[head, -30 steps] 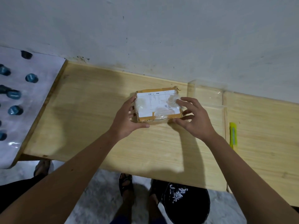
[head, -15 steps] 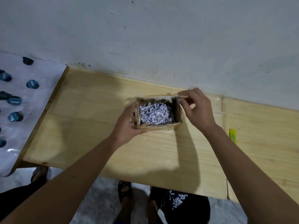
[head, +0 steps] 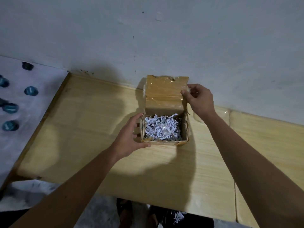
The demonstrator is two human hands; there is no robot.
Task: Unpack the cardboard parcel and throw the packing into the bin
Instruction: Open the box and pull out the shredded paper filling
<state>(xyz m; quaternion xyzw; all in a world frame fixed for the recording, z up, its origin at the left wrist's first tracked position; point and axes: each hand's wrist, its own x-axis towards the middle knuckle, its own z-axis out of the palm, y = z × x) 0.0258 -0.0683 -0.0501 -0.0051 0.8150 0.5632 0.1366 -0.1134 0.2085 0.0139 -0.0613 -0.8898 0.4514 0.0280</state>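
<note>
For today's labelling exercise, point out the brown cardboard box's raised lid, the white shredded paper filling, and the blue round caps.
brown cardboard lid [head: 166, 89], head view, taped inner face.
white shredded paper filling [head: 162, 129], head view, middle of heap.
blue round cap [head: 31, 91], head view, top face.

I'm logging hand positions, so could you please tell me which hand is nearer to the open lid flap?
Right. The right hand pinches the lid flap at its right edge, holding it up. The left hand grips the cardboard parcel at its left wall, below the flap.
</note>
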